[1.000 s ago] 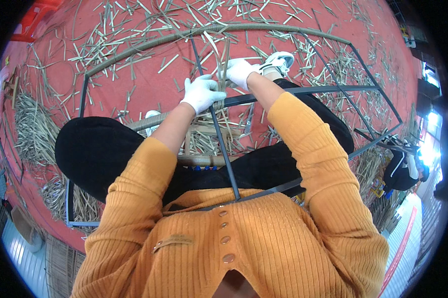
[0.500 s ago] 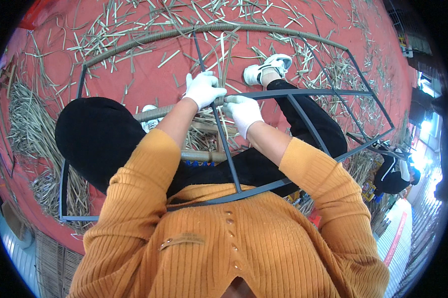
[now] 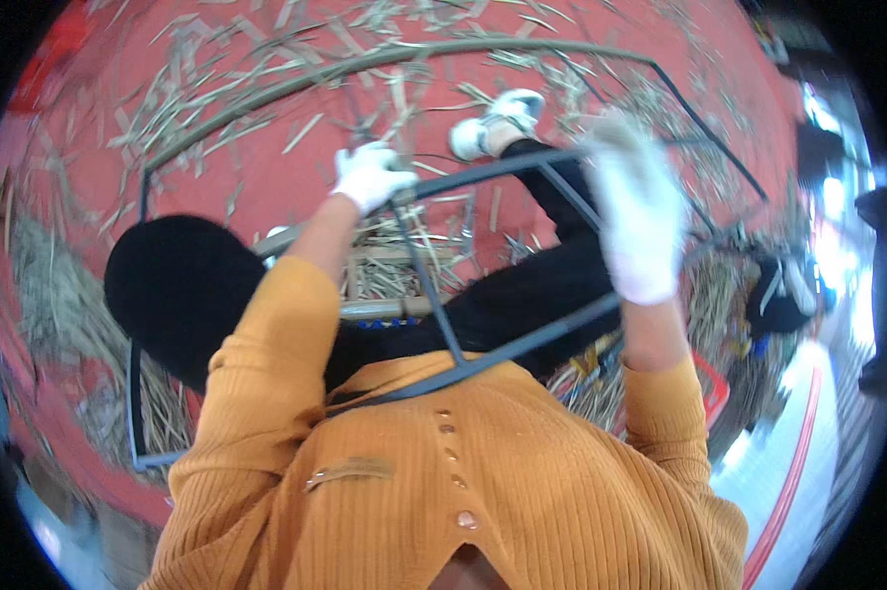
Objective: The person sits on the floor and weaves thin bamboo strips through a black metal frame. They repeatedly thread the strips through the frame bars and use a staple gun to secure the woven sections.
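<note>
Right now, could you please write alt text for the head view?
A seated person's gloved left hand grips a grey metal frame across their lap, while the blurred gloved right hand is raised above it. Cut reed strips litter the red floor.

Even, bright daylight with soft shadows. Glare whitens the floor at its right edge. The raised right hand (image 3: 632,221) is motion-blurred; the left hand (image 3: 370,175) is sharper. Fisheye distortion bends the grey metal frame (image 3: 522,339) toward the dark rim.

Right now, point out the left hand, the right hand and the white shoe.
left hand (image 3: 370,175), head view, back of the glove.
right hand (image 3: 632,218), head view, blurred glove's back.
white shoe (image 3: 490,120), head view, its upper.
</note>
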Available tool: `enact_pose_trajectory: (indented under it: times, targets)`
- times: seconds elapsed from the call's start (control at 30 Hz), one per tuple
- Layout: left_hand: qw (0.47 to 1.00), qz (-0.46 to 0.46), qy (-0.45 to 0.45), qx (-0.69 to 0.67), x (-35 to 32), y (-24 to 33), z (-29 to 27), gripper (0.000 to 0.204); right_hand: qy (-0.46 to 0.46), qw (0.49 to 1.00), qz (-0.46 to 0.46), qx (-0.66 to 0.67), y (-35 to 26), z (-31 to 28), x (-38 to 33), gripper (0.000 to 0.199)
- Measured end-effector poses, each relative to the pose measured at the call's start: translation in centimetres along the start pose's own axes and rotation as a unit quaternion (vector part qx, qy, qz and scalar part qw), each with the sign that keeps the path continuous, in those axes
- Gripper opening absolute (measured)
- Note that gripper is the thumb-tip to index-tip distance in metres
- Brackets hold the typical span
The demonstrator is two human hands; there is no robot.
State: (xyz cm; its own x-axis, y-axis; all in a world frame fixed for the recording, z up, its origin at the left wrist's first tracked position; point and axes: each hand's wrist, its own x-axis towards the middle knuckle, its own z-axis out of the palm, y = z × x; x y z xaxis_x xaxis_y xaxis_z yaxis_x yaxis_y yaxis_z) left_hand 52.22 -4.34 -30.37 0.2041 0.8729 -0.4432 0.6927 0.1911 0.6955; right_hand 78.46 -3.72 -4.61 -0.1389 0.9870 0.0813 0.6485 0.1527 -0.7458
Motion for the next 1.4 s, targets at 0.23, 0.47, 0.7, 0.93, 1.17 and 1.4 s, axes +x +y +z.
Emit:
enact_pose_trajectory:
  times: [0.23, 0.47, 0.7, 0.93, 1.17, 1.4]
  targets:
    - [0.954, -0.058, -0.014, -0.295, 0.7, -0.8, 1.1, 0.02, 0.27, 0.797, 0.431, -0.325, 17.7, -21.1, -26.6, 0.031]
    - [0.962, -0.063, -0.054, -0.261, 0.7, -1.5, 0.9, 0.026, 0.256, 0.812, 0.487, -0.196, 31.1, -11.2, -40.4, 0.075]
    - [0.991, -0.023, -0.014, -0.132, 0.3, -0.5, 0.3, 0.029, 0.307, 0.742, 0.591, -0.071, 35.1, -14.9, -31.8, 0.044]
    - [0.998, -0.018, -0.006, -0.059, 0.0, 0.5, -0.3, 0.041, 0.328, 0.771, 0.47, 0.278, 12.9, -26.5, -24.0, 0.015]
    - [0.999, 0.009, -0.01, -0.029, 0.3, -0.2, 0.2, 0.044, -0.006, 0.916, 0.338, 0.215, -4.8, -20.1, -3.5, 0.022]
    - [0.998, 0.005, -0.017, -0.064, 0.1, -0.1, 0.2, 0.044, -0.379, 0.808, 0.434, 0.122, -4.0, 2.1, 9.3, 0.009]
